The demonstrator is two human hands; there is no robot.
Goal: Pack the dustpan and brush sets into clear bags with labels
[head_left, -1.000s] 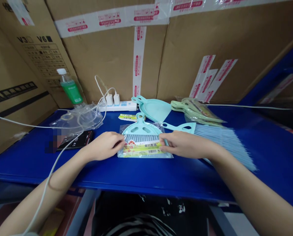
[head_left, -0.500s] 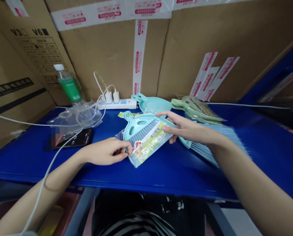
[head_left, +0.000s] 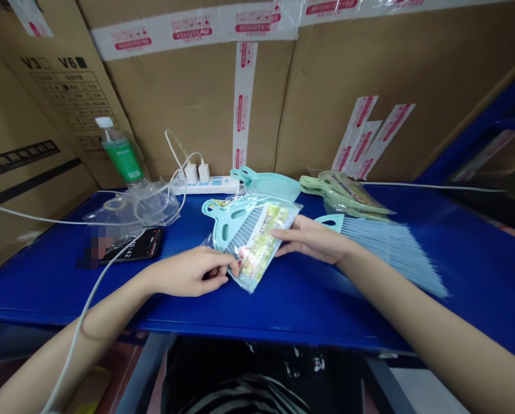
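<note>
A light-blue dustpan and brush set (head_left: 244, 238) in a clear plastic bag with a yellow-green printed label lies tilted between my hands. My right hand (head_left: 315, 238) grips its right edge, thumb on top and fingers partly hidden beneath. At the lower left edge of the bag, my left hand (head_left: 197, 270) is closed, its curled fingertips at the plastic. Beyond my right wrist rests a loose blue brush (head_left: 386, 244) with spread bristles, partly covered by my forearm. Behind the bagged set lies another light-blue dustpan (head_left: 274, 185).
A bagged green dustpan set (head_left: 347, 192) lies at the back right. To the left are a phone (head_left: 138, 244), crumpled clear plastic (head_left: 132, 204) and a green-labelled bottle (head_left: 121, 152). A power strip (head_left: 218, 185) with white cables sits before cardboard boxes (head_left: 188, 98) on the blue table (head_left: 317, 305).
The bagged set has turned, its right side lifting slightly and its handle moving left. My right hand has shifted from its top to its right edge, uncovering more of the loose brush.
</note>
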